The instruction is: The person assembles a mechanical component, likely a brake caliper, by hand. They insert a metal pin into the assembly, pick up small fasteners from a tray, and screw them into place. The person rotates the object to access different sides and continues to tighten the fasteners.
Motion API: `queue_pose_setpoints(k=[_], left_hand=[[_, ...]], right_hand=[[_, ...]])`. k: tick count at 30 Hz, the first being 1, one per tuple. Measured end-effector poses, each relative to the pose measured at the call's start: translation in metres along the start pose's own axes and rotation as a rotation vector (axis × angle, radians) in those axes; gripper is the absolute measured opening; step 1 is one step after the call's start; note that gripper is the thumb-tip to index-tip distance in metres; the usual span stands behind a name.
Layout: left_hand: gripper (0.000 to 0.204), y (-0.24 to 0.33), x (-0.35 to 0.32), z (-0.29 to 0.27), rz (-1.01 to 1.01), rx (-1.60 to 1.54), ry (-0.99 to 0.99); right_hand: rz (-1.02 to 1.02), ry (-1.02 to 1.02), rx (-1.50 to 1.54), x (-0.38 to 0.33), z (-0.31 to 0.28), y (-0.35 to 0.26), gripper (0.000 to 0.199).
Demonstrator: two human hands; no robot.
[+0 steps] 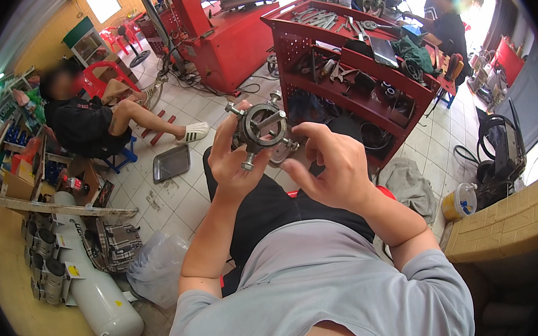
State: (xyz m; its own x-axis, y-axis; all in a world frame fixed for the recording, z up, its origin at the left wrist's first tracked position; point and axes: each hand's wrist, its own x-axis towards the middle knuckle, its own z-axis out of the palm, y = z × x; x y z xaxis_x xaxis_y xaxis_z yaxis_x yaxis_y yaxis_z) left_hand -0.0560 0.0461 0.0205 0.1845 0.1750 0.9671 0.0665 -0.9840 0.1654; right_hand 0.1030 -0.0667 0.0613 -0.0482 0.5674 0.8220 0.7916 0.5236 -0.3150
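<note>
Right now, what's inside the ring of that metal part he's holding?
A metal crossbar spans the ring of the metal part, with dark gaps around it. The left hand covers its underside.

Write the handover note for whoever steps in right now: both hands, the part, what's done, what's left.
Left hand: grips the round metal assembly with protruding bolts, held up in front of the chest.
Right hand: fingers at the assembly's right side, by a bolt; firm grip unclear.
Nearby: metal tray on the tiled floor, red tool cart with wrenches ahead.
Done: assembly is off the floor, in hand.
Left: cannot be judged from this view; the bolts are in place.
</note>
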Motion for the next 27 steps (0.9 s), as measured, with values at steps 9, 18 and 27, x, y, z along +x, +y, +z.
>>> queue_pose_setpoints(k=[9, 18, 27], left_hand=[[0.020, 0.004, 0.000, 0.002, -0.057, -0.023, 0.022], [0.022, 0.005, 0.001, 0.004, -0.055, -0.034, 0.030], [0.021, 0.003, 0.000, 0.004, -0.031, -0.015, 0.019]], right_hand=[[0.030, -0.018, 0.016, 0.000, -0.002, -0.001, 0.022], [-0.006, 0.016, -0.003, -0.001, 0.002, 0.004, 0.019], [0.015, -0.021, -0.003, 0.000, 0.001, 0.003, 0.021]])
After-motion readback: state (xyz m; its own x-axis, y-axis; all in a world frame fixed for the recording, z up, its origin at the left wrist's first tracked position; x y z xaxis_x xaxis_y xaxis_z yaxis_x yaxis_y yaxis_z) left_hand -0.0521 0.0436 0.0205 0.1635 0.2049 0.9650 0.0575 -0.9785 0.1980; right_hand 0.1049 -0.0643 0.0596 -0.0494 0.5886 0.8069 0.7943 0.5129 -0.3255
